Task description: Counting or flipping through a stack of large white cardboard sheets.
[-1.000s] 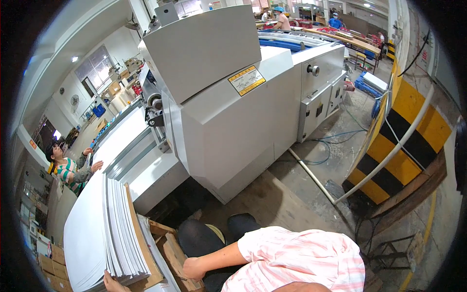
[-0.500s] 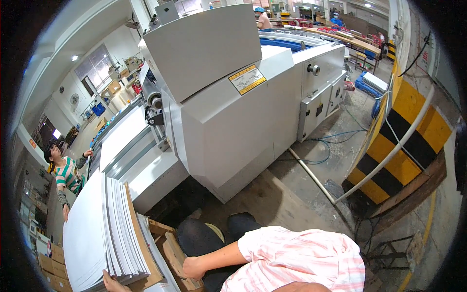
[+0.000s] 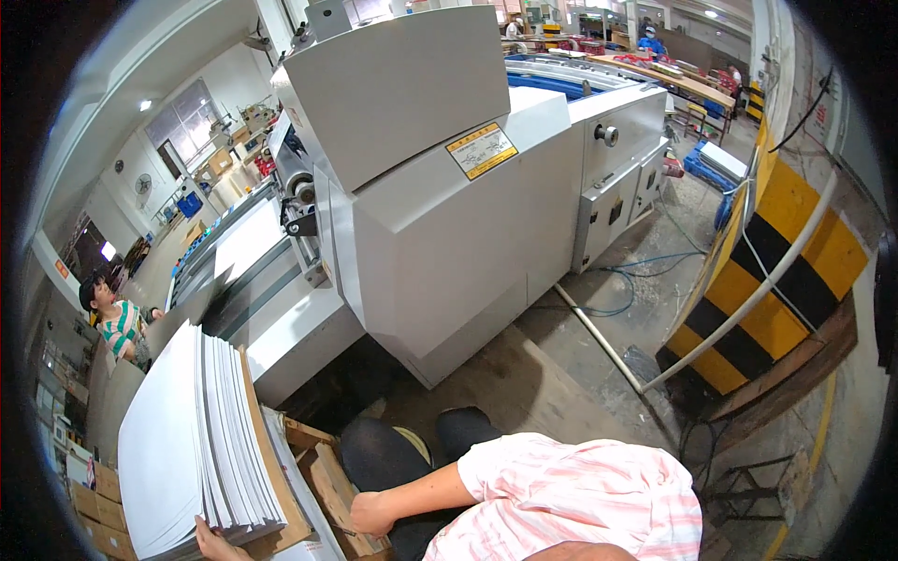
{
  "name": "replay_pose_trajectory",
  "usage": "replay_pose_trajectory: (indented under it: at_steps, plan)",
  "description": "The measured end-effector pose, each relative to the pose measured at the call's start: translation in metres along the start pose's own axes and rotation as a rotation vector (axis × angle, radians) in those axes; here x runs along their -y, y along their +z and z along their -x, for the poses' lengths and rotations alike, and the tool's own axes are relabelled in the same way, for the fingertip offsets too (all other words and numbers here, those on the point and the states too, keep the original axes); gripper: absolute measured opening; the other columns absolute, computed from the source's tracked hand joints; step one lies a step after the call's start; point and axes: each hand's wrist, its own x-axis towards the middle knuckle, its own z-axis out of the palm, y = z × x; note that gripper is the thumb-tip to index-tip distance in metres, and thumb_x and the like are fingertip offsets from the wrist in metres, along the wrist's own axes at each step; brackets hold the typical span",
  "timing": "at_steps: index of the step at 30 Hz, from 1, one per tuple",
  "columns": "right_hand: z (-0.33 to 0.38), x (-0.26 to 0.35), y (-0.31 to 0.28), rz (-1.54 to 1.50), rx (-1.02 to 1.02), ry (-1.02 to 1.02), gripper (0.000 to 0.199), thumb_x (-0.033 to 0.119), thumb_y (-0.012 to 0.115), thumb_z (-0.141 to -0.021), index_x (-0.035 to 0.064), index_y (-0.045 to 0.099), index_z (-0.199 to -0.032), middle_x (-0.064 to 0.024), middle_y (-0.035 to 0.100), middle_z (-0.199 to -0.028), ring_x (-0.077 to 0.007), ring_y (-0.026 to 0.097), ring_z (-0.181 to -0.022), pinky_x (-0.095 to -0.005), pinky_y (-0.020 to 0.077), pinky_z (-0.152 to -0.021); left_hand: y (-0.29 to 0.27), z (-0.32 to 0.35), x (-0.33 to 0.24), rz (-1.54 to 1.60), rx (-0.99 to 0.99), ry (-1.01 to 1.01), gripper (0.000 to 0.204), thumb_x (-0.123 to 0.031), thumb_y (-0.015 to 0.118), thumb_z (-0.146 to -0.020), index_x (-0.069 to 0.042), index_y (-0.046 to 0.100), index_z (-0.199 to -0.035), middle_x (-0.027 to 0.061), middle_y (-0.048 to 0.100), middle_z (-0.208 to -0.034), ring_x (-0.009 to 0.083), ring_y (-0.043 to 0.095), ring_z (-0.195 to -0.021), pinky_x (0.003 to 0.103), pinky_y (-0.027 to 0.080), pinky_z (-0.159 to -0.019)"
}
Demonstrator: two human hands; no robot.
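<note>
Here, left hand (image 3: 219, 543) still at the near corner of a thick stack of white sheets (image 3: 164, 430), fingers against the edges; whether pinching or merely touching, impossible to tell. Right hand (image 3: 374, 513) curled beside a black-trousered knee (image 3: 379, 453), fingertips hidden, grip unclear. Against the stack's right side, a brown board (image 3: 265, 435). At the stack's far end, newly visible since half a second ago, a blurred grey-looking sheet (image 3: 192, 306). Next to it, a co-worker (image 3: 120, 323) in green-and-white stripes, arm no longer down at the stack's outer edge. Beyond, a bright white sheet (image 3: 245, 236), now farther along toward a large pale-grey machine (image 3: 449, 252).
</note>
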Motion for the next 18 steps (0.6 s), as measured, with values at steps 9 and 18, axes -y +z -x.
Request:
replay_pose_trajectory:
  at_steps: [9, 18]
  plan:
    - [0.0, 0.005, -0.005, 0.005, 0.014, 0.033, 0.039, 0.04, 0.064, -0.07, 0.0012, 0.066, -0.074, -0.0162, 0.064, -0.075, -0.0321, 0.062, -0.076, -0.0398, 0.0481, -0.066, -0.008, -0.016, 0.015, -0.045, 0.044, -0.016, 0.03, -0.029, 0.059, -0.083, -0.002, 0.062, -0.094, 0.0011, 0.055, -0.081, 0.0108, 0.042, -0.067, 0.024, 0.033, -0.058]
    - [0.002, 0.003, -0.004, 0.026, -0.005, 0.01, 0.032, 0.033, 0.062, -0.069, 0.0012, 0.065, -0.072, -0.0161, 0.064, -0.073, -0.0322, 0.062, -0.074, -0.0402, 0.048, -0.064, -0.011, -0.018, 0.02, -0.023, 0.054, 0.019, 0.035, -0.029, 0.057, -0.084, 0.001, 0.06, -0.102, 0.0058, 0.059, -0.092, 0.0145, 0.049, -0.076, 0.028, 0.038, -0.064]
